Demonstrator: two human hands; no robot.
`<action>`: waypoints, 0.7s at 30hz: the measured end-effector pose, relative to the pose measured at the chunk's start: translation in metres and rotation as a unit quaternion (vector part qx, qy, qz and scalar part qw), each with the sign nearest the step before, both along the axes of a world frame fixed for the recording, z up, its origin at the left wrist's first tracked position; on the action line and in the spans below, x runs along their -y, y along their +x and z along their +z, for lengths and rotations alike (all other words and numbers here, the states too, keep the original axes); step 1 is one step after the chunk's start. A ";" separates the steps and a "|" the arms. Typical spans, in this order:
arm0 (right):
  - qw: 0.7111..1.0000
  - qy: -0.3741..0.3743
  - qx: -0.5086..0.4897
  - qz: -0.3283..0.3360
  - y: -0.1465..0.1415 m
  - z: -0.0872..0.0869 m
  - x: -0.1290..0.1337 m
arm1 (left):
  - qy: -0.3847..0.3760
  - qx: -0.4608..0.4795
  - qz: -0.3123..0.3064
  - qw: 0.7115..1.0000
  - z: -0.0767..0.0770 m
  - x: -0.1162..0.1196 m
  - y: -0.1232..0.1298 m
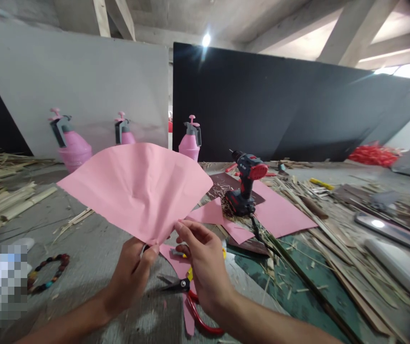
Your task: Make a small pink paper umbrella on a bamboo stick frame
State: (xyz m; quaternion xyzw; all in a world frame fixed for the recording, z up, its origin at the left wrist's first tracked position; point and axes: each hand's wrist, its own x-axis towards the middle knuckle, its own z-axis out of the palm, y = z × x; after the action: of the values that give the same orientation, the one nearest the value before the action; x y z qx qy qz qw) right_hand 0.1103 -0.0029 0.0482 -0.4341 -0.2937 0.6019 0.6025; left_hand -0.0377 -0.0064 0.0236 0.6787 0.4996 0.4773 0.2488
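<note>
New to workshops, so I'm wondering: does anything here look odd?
A cordless drill stands upright on its battery in a heap of bamboo shavings, beside pink paper sheets; a power tool seems out of place among paper scraps.

Your left hand and right hand are both bare. Left forearm and right forearm are bare too, lean, and run out past the frame edge. Your right fingers are slim, with nails trimmed short and knuckles clearly defined. Your left hand mostly shows its back, so nail detail there is hidden. Upper arms are out of frame, so clothing can't be confirmed.
</note>
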 end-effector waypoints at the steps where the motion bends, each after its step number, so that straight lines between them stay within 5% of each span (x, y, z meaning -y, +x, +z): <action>1: 1.000 0.003 0.006 0.000 0.000 -0.001 0.000 | 0.006 -0.003 0.005 1.000 0.000 0.000 0.000; 21: 0.997 0.069 0.035 -0.026 -0.002 0.003 0.001 | 0.046 -0.028 0.029 0.998 0.001 0.001 0.000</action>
State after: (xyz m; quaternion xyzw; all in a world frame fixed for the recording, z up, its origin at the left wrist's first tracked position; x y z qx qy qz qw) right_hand 0.1084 -0.0038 0.0511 -0.4200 -0.3439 0.5489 0.6356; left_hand -0.0375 -0.0079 0.0243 0.6878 0.5031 0.4878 0.1896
